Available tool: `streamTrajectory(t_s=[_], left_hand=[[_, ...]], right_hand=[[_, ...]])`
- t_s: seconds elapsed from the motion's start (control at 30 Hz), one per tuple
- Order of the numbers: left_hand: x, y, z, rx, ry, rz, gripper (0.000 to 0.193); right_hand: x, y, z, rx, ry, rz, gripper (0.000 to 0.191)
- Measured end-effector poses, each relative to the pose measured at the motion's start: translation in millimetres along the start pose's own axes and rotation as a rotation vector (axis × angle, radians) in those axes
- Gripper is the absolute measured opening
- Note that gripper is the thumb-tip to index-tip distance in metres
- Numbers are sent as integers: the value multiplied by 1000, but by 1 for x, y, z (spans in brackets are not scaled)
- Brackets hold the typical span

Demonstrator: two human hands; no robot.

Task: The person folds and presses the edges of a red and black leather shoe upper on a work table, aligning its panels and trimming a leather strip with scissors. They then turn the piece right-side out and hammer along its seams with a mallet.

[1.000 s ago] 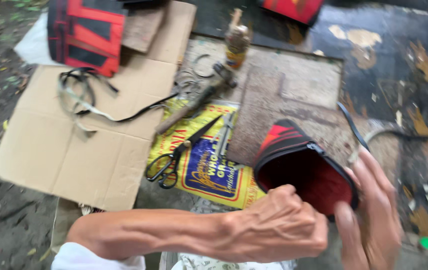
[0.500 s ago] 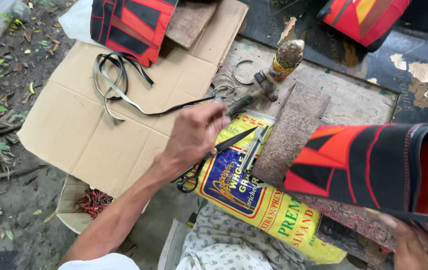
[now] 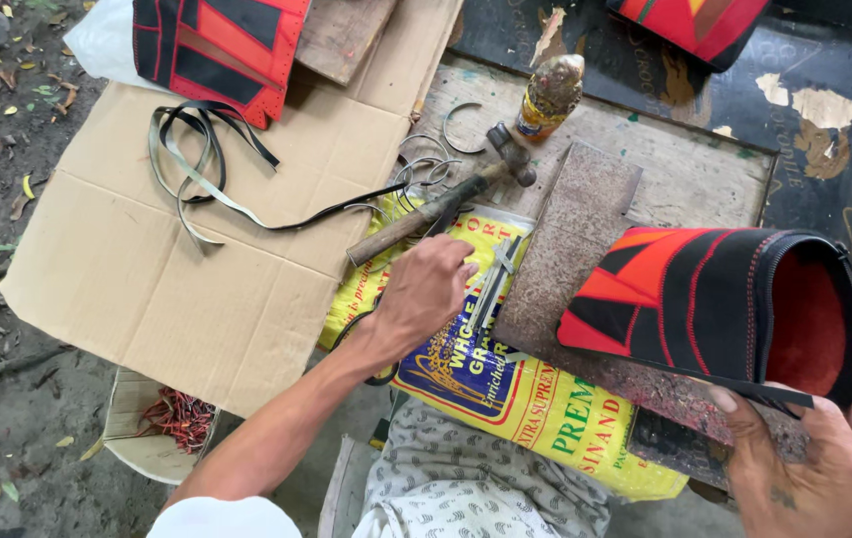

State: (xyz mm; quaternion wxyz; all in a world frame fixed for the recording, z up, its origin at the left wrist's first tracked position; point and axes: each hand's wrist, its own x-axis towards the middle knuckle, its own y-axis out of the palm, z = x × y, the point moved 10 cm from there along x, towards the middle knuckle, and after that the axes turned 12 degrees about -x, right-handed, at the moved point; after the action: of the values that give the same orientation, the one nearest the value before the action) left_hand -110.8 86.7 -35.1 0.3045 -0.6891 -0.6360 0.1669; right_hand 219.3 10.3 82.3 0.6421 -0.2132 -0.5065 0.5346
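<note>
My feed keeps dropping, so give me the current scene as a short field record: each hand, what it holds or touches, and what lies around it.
left hand: palm down on the yellow printed sack, over the scissors, beside a metal tool
right hand: grips the open end of the red and black pouch
pouch position: lying over the rusty metal plate
hammer: just beyond the left hand, head near the bottle
cardboard: carries black straps
metal rings: beside the hammer

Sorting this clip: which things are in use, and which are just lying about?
In use: left hand on scissors; right hand holding red-and-black pouch.

Lying about: hammer, bottle, metal rings, black straps, cardboard, yellow sack.
</note>
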Motion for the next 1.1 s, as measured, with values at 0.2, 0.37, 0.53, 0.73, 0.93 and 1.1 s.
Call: streamTrajectory(t_s=[0.2, 0.37, 0.53, 0.73, 0.93, 1.1], left_hand=[[6, 37, 19, 171, -101, 131, 13], [2, 20, 27, 21, -141, 107, 9], [1, -4, 17, -137, -167, 57, 18], [3, -10, -11, -207, 27, 103, 49], [8, -11, -32, -367, 105, 97, 30], [27, -21, -52, -926, -103, 42, 21]], right_hand=[[1, 2, 2, 0, -19, -20, 28], [16, 0, 21, -108, -28, -15, 31], [22, 3, 13, 128, 175, -10, 35], [17, 2, 25, -174, -28, -38, 31], [27, 4, 34, -226, -18, -32, 36], [39, 6, 63, -193, -112, -38, 31]])
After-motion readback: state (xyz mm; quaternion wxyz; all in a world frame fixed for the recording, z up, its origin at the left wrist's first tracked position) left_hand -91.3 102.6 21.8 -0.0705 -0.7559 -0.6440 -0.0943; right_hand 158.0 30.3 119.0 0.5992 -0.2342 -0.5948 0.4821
